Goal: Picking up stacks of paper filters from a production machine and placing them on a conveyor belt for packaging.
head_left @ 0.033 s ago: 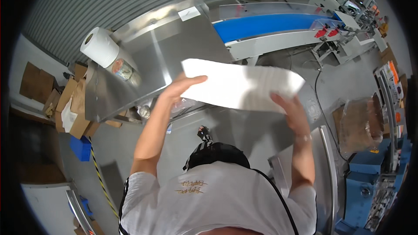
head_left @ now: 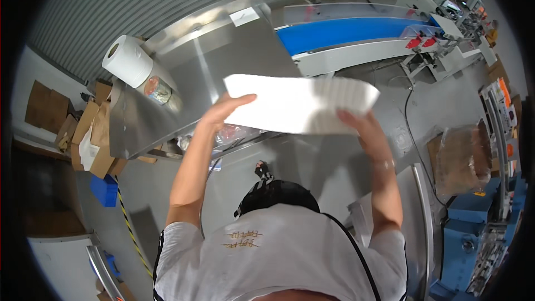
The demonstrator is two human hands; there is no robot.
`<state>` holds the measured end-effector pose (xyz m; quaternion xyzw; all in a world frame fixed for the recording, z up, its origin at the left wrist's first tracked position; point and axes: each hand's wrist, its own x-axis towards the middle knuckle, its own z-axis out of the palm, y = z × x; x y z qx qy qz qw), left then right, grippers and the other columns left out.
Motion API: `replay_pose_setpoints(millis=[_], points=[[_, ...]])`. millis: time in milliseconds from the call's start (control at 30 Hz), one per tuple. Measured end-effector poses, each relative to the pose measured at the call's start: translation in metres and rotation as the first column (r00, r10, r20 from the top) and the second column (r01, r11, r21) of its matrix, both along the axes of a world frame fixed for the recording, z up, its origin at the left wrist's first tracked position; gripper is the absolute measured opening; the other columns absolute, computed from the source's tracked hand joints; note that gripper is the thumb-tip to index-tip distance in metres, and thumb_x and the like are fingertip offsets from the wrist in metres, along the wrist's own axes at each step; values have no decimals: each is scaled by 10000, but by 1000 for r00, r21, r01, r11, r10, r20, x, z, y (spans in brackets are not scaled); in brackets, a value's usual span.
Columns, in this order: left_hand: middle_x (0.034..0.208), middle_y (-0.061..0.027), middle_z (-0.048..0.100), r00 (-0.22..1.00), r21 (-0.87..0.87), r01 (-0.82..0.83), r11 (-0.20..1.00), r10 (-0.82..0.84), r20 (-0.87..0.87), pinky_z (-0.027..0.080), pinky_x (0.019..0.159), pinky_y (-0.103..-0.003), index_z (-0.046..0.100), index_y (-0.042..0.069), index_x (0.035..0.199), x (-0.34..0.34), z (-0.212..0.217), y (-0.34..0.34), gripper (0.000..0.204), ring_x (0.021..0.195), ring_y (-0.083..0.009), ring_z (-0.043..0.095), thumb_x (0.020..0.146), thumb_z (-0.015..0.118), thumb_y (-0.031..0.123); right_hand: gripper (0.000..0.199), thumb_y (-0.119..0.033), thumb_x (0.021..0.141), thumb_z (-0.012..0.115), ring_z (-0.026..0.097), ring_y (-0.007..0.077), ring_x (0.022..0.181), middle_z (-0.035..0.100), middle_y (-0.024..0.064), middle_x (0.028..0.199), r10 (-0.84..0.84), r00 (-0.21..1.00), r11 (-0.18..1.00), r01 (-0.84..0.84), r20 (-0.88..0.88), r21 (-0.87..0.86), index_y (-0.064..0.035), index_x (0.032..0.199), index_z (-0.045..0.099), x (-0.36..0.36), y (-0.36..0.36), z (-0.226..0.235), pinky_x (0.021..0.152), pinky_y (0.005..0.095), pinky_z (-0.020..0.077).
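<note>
A long, white, paper-like piece (head_left: 295, 106) is held up across the front of my body, raised off every surface. Whether it is one sheet or a stack, I cannot tell. At its left end my left hand (head_left: 223, 110) grips it, thumb on top and the other fingers out of sight beneath. The right end is in my right hand (head_left: 362, 128), its thumb side showing and its remaining fingers hidden. Faint ridges run across the piece near the right end. Beyond my left hand stretches a steel table (head_left: 217, 47).
On the table stand a large white roll (head_left: 128, 61), a jar-like container (head_left: 158, 90) and a white paper (head_left: 244, 17). A blue conveyor belt (head_left: 340, 34) adjoins the table's right end. Cardboard boxes (head_left: 100, 134) lie left; a plastic-wrapped carton (head_left: 462, 159) and blue machine (head_left: 473, 234) stand right.
Both hands and the white piece have shifted slightly left and a little farther from my body. The grip at each end is unchanged.
</note>
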<state>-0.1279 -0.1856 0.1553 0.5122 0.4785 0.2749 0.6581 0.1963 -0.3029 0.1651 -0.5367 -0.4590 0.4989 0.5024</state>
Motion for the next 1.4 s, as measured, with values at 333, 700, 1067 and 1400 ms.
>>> replay_pose_setpoints(millis=[333,700,1067,1400], points=[[1496,-154,314,970,-174,-236,956,220,-103,156,1133,-391,378,40,1421,-177,-54,131,856,1424,-273,177,792,654,551,611,-201,799,730,516,141,1105,554,34,1180,455,853,883,-469,-257,6,-63,1312,428,-133,252,-36,925,298,420],[1391,-211,410,857,22,-411,911,395,-330,275,1066,-450,295,-6,1415,-176,-25,141,880,1320,-325,350,789,714,448,614,-227,850,685,506,147,1155,533,44,1231,540,834,822,-551,-111,-142,-82,1373,399,-131,283,-46,912,272,450],[1349,-274,430,606,884,-121,452,739,-294,339,1038,-500,571,26,1221,19,-22,93,497,1292,-432,374,787,720,217,608,-291,954,532,555,196,1107,515,89,1260,556,827,711,-525,-83,-468,-79,1456,262,-68,292,-38,890,369,512],[1253,-67,575,367,41,-912,407,858,-359,376,1011,-381,487,48,1325,-261,-26,127,473,1135,-213,553,952,496,338,595,-207,988,497,526,224,1161,544,43,1234,492,751,643,-654,-440,-398,-118,1488,188,-63,295,-54,963,555,417]])
